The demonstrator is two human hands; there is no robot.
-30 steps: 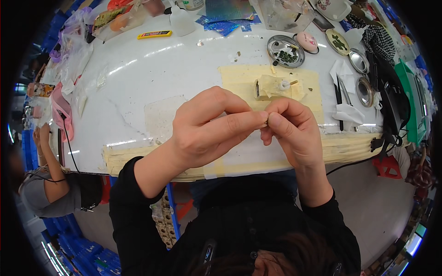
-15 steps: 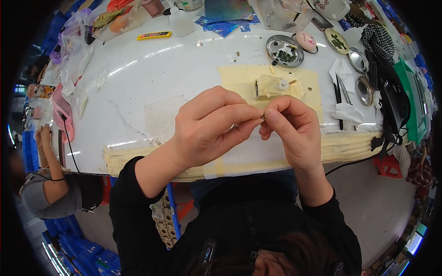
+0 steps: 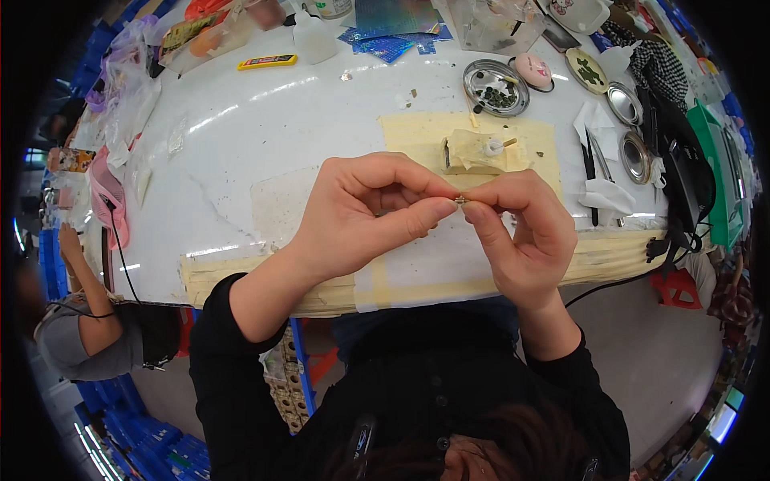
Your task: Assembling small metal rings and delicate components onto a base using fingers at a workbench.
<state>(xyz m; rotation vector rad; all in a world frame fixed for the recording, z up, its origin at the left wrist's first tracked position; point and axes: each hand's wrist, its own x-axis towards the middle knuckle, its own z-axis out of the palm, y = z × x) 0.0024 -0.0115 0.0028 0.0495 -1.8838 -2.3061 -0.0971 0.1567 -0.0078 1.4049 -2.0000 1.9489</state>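
A tiny gold-coloured piece (image 3: pixel 459 200) is pinched between the fingertips of both hands, above the near part of the white table. My left hand (image 3: pixel 353 208) grips it from the left with thumb and index finger. From the right, thumb and index finger of my right hand (image 3: pixel 525 228) close on it too. The piece is too small to name. Just beyond my right hand stands a small block wrapped in cream tape (image 3: pixel 473 152), with a white tip and a thin stick on it. It rests on a cream taped patch (image 3: pixel 409 132).
Farther back, a round metal dish (image 3: pixel 497 88) holds small dark green pieces, beside a pink oval object (image 3: pixel 532 72). Tweezers (image 3: pixel 600 156), tissues and metal lids lie at the right. A white squeeze bottle (image 3: pixel 314 38) and yellow box (image 3: pixel 268 62) stand far left. Another person's arm (image 3: pixel 96 297) shows at left.
Both hands have turned slightly and my left fingers have opened out around the pinch. The small gold-coloured piece now shows more between the fingertips. My right hand has shifted a little right.
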